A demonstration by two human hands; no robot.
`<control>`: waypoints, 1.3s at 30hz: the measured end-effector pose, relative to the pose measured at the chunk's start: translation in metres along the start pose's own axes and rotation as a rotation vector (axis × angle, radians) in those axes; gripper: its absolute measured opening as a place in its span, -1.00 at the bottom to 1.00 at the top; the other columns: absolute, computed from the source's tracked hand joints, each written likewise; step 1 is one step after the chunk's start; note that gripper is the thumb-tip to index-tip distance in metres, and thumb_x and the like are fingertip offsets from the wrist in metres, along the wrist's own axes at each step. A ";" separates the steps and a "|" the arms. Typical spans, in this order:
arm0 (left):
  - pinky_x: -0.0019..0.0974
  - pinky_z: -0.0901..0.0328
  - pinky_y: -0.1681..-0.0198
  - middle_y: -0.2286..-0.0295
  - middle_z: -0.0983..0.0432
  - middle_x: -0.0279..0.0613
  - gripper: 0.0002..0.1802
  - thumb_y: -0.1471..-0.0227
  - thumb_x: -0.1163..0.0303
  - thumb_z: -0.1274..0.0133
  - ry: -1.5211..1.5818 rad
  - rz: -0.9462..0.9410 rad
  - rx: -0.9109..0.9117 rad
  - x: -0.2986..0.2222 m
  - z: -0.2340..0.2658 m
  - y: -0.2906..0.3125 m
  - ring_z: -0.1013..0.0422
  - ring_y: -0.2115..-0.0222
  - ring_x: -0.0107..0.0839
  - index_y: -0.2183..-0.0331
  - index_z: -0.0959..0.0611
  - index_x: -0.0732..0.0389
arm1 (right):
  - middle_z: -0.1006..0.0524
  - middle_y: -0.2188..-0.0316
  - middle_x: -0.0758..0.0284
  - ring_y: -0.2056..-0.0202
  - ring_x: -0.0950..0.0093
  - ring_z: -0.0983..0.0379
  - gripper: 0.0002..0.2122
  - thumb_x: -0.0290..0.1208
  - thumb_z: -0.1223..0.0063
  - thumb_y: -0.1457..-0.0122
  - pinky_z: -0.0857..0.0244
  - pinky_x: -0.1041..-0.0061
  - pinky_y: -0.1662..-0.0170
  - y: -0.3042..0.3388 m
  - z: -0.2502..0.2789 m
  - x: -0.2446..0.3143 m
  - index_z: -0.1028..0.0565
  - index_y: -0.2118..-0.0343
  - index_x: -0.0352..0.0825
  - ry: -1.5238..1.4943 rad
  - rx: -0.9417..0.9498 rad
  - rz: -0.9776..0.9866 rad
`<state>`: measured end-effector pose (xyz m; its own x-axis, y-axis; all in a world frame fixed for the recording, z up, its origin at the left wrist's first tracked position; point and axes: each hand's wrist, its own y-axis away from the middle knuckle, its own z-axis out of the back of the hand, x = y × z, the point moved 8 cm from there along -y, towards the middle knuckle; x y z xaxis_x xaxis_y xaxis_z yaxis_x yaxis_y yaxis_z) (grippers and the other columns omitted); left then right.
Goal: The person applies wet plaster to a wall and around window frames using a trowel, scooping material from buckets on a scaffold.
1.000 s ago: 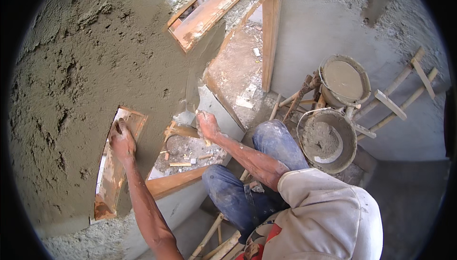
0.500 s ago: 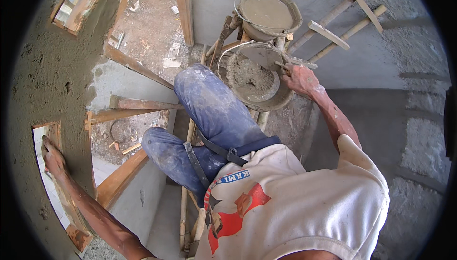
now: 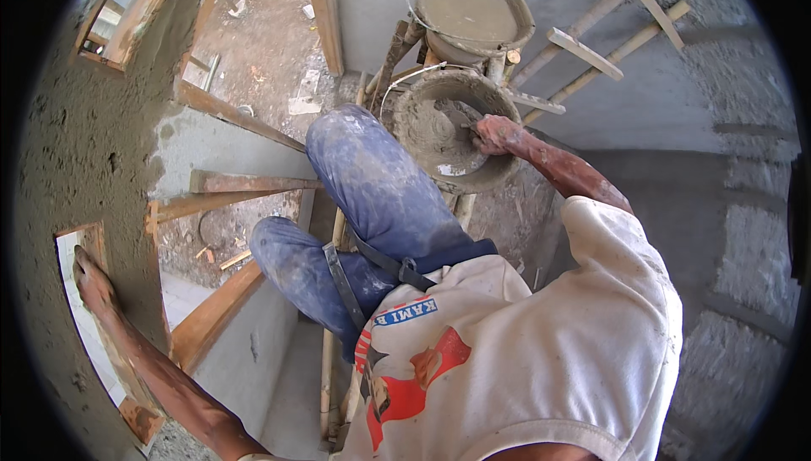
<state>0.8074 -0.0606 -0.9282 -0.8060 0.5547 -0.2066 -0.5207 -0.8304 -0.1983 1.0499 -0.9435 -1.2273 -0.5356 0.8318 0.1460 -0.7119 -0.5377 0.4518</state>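
Observation:
My right hand is inside the rim of the nearer mortar bucket, closed round the handle of a trowel. The blade of the trowel is down in the wet grey mortar and hard to make out. Far to the left, my left hand grips the edge of a wooden window frame set in the plastered wall; some of its fingertips are hidden. Behind the nearer bucket stands a second bucket, filled with smooth, watery grey liquid.
Poles and boards support the buckets. A pole ladder leans at the far right. Fresh mortar covers the left wall, which has wooden-framed openings. Below lies a rubble-strewn floor. My bent knees are beside the nearer bucket.
My right hand has moved left and down from the bucket's rim into the bucket, taking the trowel into the mortar. The nearer bucket looks less tilted. My left hand remains on the frame.

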 end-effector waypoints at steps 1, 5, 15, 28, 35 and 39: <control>0.07 -0.07 -0.40 -0.30 -0.41 -0.07 -0.14 -0.35 -0.35 0.41 -0.016 0.016 0.001 0.001 0.000 -0.001 -0.31 -0.31 0.05 -0.36 -0.47 -0.01 | -0.63 0.41 -0.07 0.28 -0.07 -0.63 -0.69 -0.17 -0.16 -0.18 -0.55 0.04 0.17 0.000 0.000 0.003 -0.60 0.42 -0.40 0.001 0.001 0.005; 0.12 -0.09 -0.39 -0.29 -0.41 -0.05 -0.13 -0.34 -0.38 0.40 -0.089 0.026 0.014 0.003 -0.001 -0.003 -0.31 -0.31 0.07 -0.36 -0.46 -0.02 | -0.65 0.34 -0.10 0.24 -0.09 -0.63 -0.65 -0.15 -0.17 -0.20 -0.52 0.03 0.11 0.017 -0.009 0.021 -0.61 0.29 -0.44 -0.201 0.104 -0.023; 0.10 -0.14 -0.35 -0.25 -0.46 -0.01 -0.10 -0.32 -0.41 0.39 -0.050 -0.023 -0.004 0.001 0.000 -0.004 -0.32 -0.29 0.11 -0.33 -0.49 0.03 | -0.58 0.53 0.25 0.45 0.41 -0.54 -0.75 -0.27 -0.19 -0.22 -0.41 0.34 0.31 0.072 -0.008 0.022 -0.64 0.21 -0.37 -0.900 0.182 -0.160; 0.03 -0.21 -0.31 -0.22 -0.47 0.13 -0.19 -0.40 -0.23 0.33 0.008 -0.051 0.017 -0.010 0.013 0.012 -0.35 -0.25 0.16 -0.28 -0.52 0.21 | -0.45 0.57 0.38 0.60 0.52 -0.35 -0.78 -0.28 -0.05 -0.20 -0.20 0.39 0.52 0.123 0.020 0.077 -0.54 0.39 -0.36 -1.289 -0.057 -0.438; 0.10 -0.28 -0.21 -0.10 -0.55 0.22 -0.27 -0.42 -0.11 0.31 0.028 -0.058 -0.061 -0.048 0.044 0.037 -0.42 -0.15 0.22 -0.15 -0.61 0.30 | -0.29 0.58 0.47 0.66 0.61 -0.21 -0.82 -0.36 0.06 -0.26 -0.14 0.52 0.62 0.083 0.128 0.142 -0.47 0.16 -0.32 -2.088 -0.184 -0.250; 0.13 -0.29 -0.16 -0.05 -0.57 0.23 -0.29 -0.42 -0.10 0.29 0.038 -0.057 -0.025 -0.062 0.040 0.045 -0.45 -0.09 0.23 -0.10 -0.63 0.32 | -0.39 0.48 0.40 0.64 0.61 -0.31 -0.77 -0.49 0.13 -0.33 -0.21 0.51 0.64 0.018 0.232 0.139 -0.44 -0.01 -0.36 -1.997 -0.947 0.045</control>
<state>0.8225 -0.1343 -0.8858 -0.7634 0.6033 -0.2307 -0.5581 -0.7960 -0.2345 1.0684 -0.8057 -0.9948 0.0337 -0.4962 0.8675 -0.9945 0.0694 0.0783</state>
